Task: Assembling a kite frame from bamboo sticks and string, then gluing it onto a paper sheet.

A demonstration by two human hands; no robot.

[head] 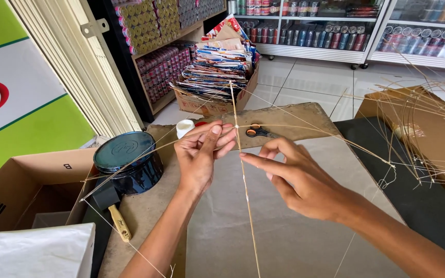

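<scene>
A kite frame of thin bamboo sticks (244,175) tied with white string lies over a brown paper sheet (284,216) on the floor. My left hand (200,154) pinches the crossing of the upright stick and the bowed cross stick near its top. My right hand (297,177) hovers just right of the upright stick, fingers apart, index finger pointing at the stick; whether it grips string is too fine to tell.
Orange-handled scissors (257,132) and a white tape roll (185,127) lie behind my hands. A dark round tin (127,162) and a knife with a wooden handle (113,211) sit left. Cardboard boxes (21,185) stand left; more bamboo frames (418,128) lie right.
</scene>
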